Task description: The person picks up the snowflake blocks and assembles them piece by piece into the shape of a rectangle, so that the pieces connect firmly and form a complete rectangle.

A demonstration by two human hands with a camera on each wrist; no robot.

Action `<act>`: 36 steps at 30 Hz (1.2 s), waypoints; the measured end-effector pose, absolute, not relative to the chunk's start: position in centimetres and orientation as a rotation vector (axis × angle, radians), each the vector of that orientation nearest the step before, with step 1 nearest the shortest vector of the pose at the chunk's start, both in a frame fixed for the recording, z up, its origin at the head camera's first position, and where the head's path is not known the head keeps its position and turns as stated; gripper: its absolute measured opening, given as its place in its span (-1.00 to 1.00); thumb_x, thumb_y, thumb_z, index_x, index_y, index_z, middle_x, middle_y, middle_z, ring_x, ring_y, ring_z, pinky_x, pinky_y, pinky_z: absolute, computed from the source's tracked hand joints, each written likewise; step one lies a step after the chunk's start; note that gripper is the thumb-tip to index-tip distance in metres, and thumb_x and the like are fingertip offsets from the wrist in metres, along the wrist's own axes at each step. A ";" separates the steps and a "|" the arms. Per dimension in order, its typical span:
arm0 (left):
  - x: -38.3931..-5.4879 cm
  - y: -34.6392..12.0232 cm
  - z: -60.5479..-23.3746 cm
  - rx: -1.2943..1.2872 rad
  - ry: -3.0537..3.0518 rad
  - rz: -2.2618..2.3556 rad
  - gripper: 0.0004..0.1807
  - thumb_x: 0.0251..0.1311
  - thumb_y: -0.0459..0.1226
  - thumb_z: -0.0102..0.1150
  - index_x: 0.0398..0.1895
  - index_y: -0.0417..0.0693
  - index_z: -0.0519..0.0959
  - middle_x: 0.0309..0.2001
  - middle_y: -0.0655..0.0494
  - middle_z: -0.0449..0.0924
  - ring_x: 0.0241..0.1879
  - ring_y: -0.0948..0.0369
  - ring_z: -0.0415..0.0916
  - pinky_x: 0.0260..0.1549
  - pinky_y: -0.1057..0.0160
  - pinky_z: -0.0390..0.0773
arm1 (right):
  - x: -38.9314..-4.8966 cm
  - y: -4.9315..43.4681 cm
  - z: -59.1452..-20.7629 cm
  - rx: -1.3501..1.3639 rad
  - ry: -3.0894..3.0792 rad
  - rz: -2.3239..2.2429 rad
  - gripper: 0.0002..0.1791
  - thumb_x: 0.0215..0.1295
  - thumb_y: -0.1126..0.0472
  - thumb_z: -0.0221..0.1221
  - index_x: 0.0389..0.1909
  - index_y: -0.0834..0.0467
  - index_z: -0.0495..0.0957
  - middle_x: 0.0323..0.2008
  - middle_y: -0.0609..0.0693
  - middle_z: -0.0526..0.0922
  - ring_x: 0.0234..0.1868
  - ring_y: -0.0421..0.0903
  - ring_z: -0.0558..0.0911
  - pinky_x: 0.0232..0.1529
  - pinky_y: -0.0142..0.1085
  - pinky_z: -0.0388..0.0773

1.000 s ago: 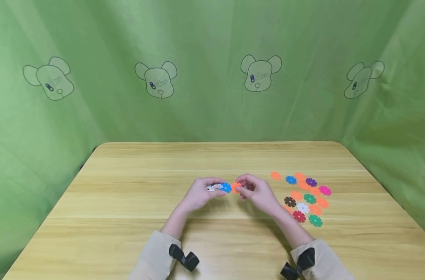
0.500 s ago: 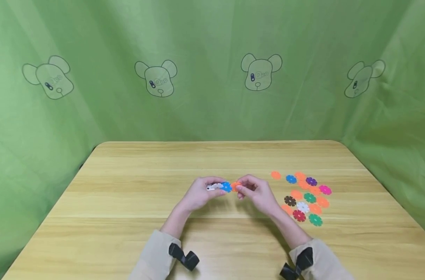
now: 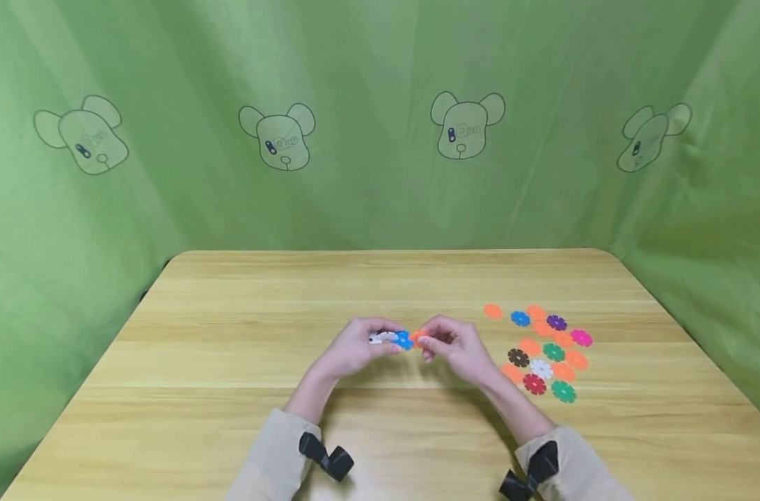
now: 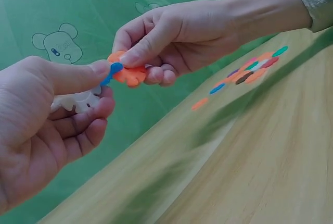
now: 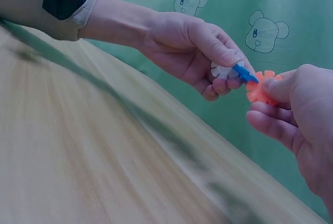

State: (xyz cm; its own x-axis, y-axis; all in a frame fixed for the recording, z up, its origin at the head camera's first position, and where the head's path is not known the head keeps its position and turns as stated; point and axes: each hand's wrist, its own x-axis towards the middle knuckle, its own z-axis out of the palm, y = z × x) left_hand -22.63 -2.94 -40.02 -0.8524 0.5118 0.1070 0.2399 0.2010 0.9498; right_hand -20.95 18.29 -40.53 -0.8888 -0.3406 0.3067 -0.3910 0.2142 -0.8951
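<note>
Left hand [image 3: 351, 348] holds white disc [image 4: 78, 100] and blue disc [image 3: 402, 339]; right hand [image 3: 460, 349] pinches orange disc [image 4: 134, 76] against blue, above counter [image 3: 230, 431], well in from left edge [image 3: 98, 369]. Crooked push could bend or slip discs.

Light soft; wrist views dimmer.
I see soft-edged shadows across the table [image 3: 198, 334], a pale sheen at its near side.

Faint lettering [image 3: 469, 130], "Q" legible, rest unclear, on bear heads [image 3: 461, 118], green curtain [image 3: 374, 188]

Both hands [image 3: 351, 348] [image 3: 463, 349] in pinch grips
</note>
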 end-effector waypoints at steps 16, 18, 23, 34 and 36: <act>-22.9 -3.2 -40.2 0.829 2.314 1.611 -0.63 0.00 -0.35 0.31 -0.05 -0.23 0.59 -0.17 -0.04 0.64 -0.20 0.21 0.54 -0.24 0.30 0.52 | -20.7 17.9 -40.6 0.668 -2.461 1.766 -0.95 0.15 0.39 0.22 -0.36 0.29 0.58 -0.43 0.31 0.59 -0.49 -0.07 0.61 -0.41 -0.26 0.60; -22.9 -3.2 -40.1 0.835 2.332 1.595 -0.64 0.00 -0.35 0.31 -0.06 -0.22 0.60 -0.17 -0.03 0.65 -0.20 0.22 0.54 -0.24 0.31 0.52 | -20.7 17.9 -40.8 0.671 -2.451 1.761 -0.95 0.14 0.39 0.22 -0.36 0.28 0.58 -0.43 0.28 0.59 -0.49 -0.07 0.61 -0.42 -0.26 0.60; -22.7 -2.9 -40.0 0.814 2.392 1.559 -0.61 -0.05 -0.30 0.37 -0.08 -0.19 0.61 -0.19 0.02 0.64 -0.24 0.25 0.53 -0.24 0.29 0.52 | -20.7 17.8 -41.0 0.676 -2.435 1.736 -0.95 0.13 0.37 0.24 -0.37 0.26 0.59 -0.44 0.16 0.60 -0.50 -0.04 0.61 -0.43 -0.25 0.60; -22.7 -2.7 -40.0 0.751 2.421 1.582 -0.61 -0.08 -0.31 0.40 -0.10 -0.14 0.62 -0.22 0.09 0.63 -0.28 0.25 0.53 -0.26 0.27 0.52 | -20.9 18.5 -41.0 0.674 -2.443 1.796 -0.86 0.16 0.30 0.23 -0.29 0.30 0.57 -0.40 0.30 0.59 -0.43 -0.05 0.60 -0.36 -0.25 0.59; -22.7 -2.7 -40.1 0.747 2.430 1.577 -0.62 -0.08 -0.31 0.39 -0.10 -0.13 0.62 -0.22 0.10 0.63 -0.27 0.25 0.52 -0.25 0.26 0.51 | -21.0 18.9 -41.0 0.646 -2.456 1.809 -0.83 0.17 0.29 0.23 -0.25 0.30 0.56 -0.39 0.23 0.61 -0.41 -0.02 0.60 -0.34 -0.22 0.58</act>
